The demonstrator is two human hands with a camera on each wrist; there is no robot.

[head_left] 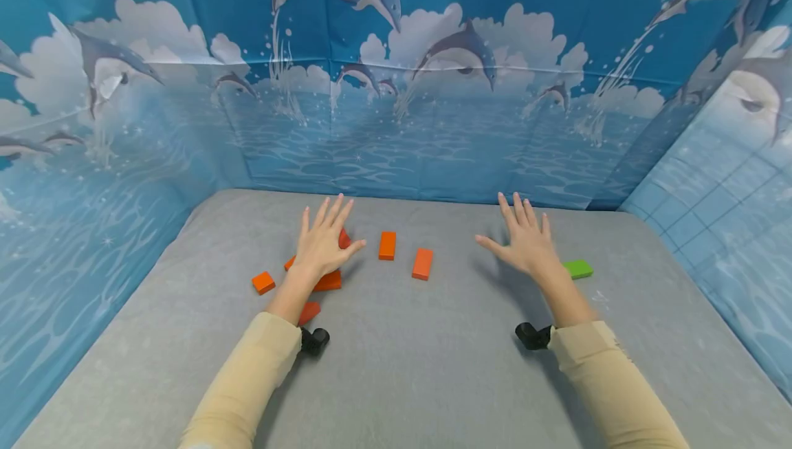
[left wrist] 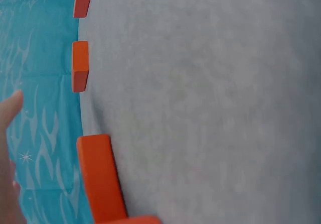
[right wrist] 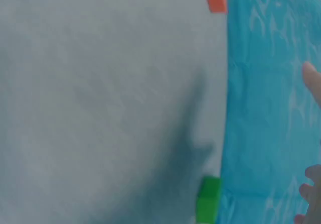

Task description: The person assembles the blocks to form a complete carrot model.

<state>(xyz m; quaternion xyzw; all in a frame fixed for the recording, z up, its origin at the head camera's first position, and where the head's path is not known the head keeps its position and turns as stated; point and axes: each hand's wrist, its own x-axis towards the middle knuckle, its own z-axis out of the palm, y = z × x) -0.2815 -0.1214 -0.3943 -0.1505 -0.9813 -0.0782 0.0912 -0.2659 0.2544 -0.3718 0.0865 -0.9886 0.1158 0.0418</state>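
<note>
My left hand point(head_left: 323, 244) hovers with fingers spread over a loose group of orange blocks, holding nothing. One orange block point(head_left: 328, 281) shows beneath its wrist, and a small one point(head_left: 263, 282) lies to its left. A red-orange piece point(head_left: 309, 312) peeks out beside the forearm; others are partly hidden by the hand. My right hand point(head_left: 524, 243), also spread and holding nothing, is raised above the grey surface, its shadow below. Just right of that wrist lies a green block point(head_left: 578, 269). Between the hands are two orange blocks, one upper point(head_left: 387, 245) and one lower point(head_left: 423, 264).
A grey cloth-covered table point(head_left: 427, 366) bears the blocks. Blue dolphin-printed curtain point(head_left: 396, 146) rises along the back and both sides. Black wrist cameras point(head_left: 315, 342) sit at the cuffs of the beige sleeves point(head_left: 247, 373).
</note>
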